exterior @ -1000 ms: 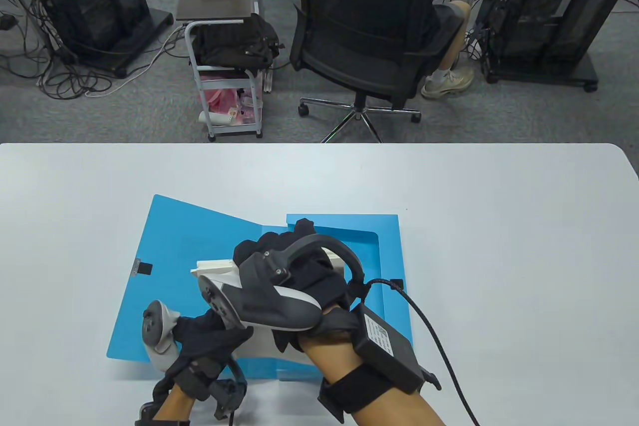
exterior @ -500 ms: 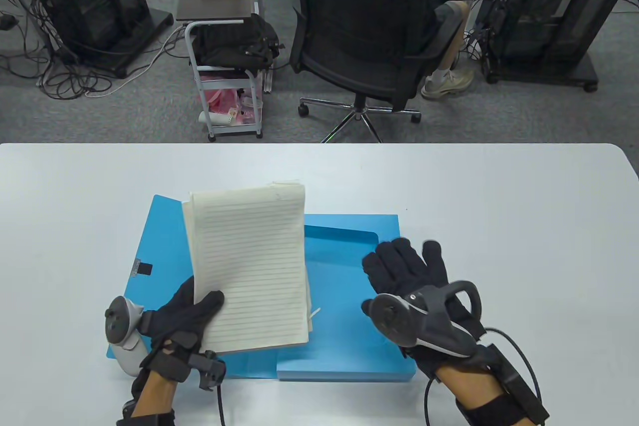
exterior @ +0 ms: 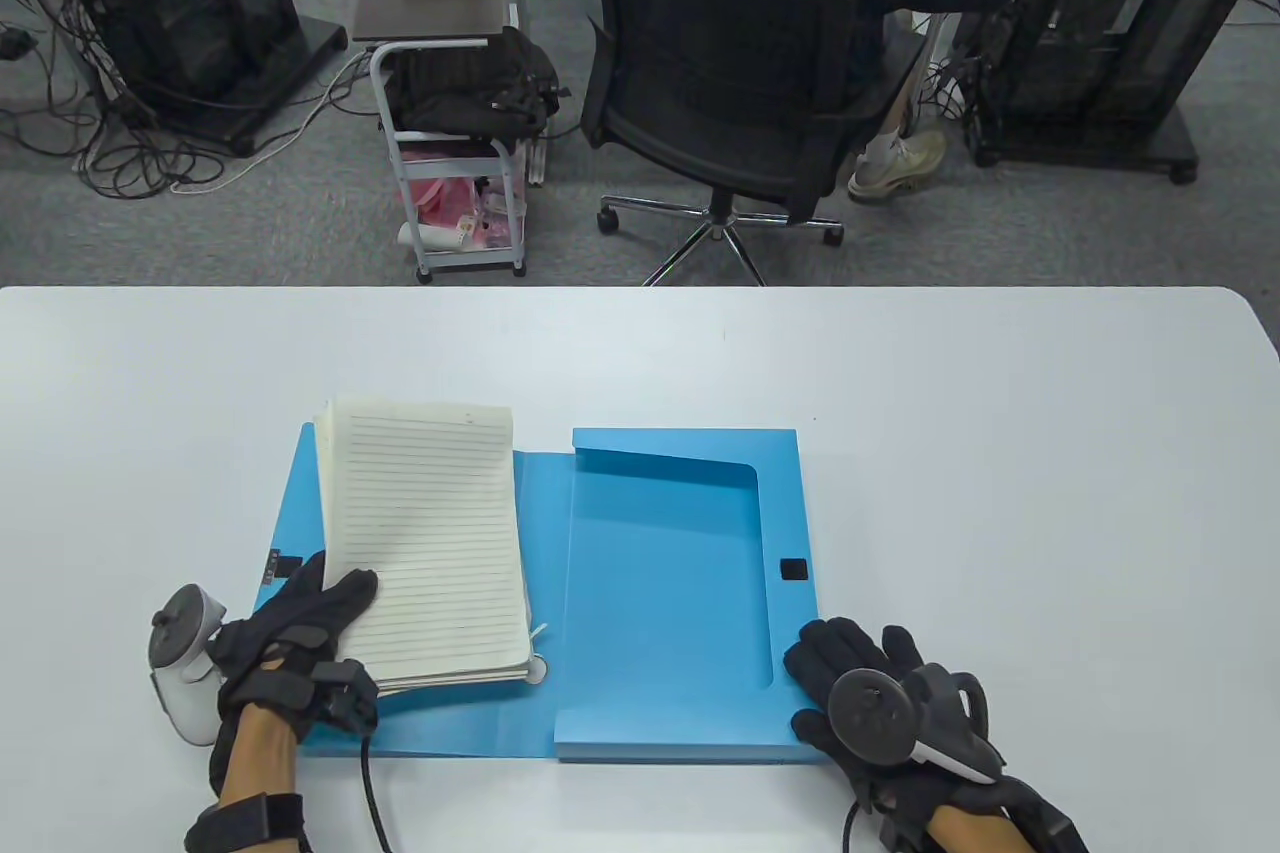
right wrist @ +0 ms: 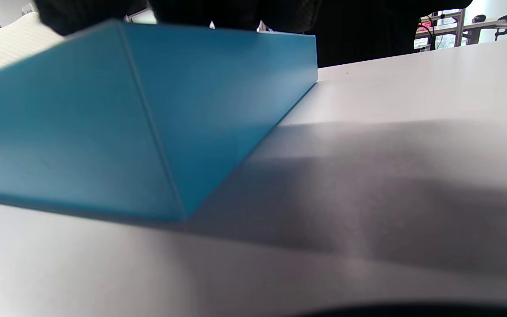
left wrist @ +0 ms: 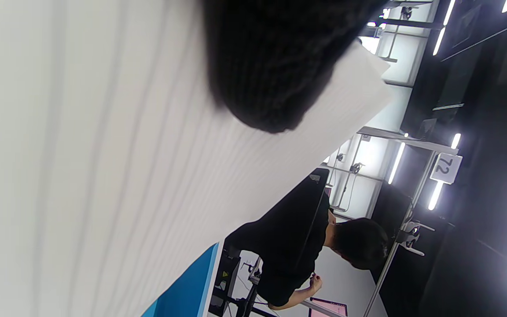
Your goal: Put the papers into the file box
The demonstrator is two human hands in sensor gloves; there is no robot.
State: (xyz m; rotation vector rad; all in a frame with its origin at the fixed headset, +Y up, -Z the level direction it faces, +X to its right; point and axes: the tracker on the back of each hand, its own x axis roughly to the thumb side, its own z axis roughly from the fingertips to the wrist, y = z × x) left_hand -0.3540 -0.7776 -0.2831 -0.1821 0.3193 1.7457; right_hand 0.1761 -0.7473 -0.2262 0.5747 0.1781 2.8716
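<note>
An open blue file box [exterior: 690, 583] lies on the white table [exterior: 1000, 453], its tray part to the right and its flat lid [exterior: 290, 503] to the left. A stack of lined papers [exterior: 425, 543] rests over the lid. My left hand [exterior: 300, 628] grips the stack's near-left corner; in the left wrist view a gloved finger [left wrist: 275, 66] lies on the paper [left wrist: 104, 185]. My right hand [exterior: 850, 683] rests at the box's near-right corner, fingers on its rim. The right wrist view shows that blue corner [right wrist: 156, 132] close up.
Beyond the table's far edge stand an office chair [exterior: 730, 83] with a seated person, a small cart [exterior: 460, 113], and black equipment racks [exterior: 170, 13] with floor cables. Bare table surface lies to the right of the box.
My left hand has carried the paper stack leftward and lowered it over the lid. My right hand has drawn back from over the tray to the box's near-right corner, exposing the tray.
</note>
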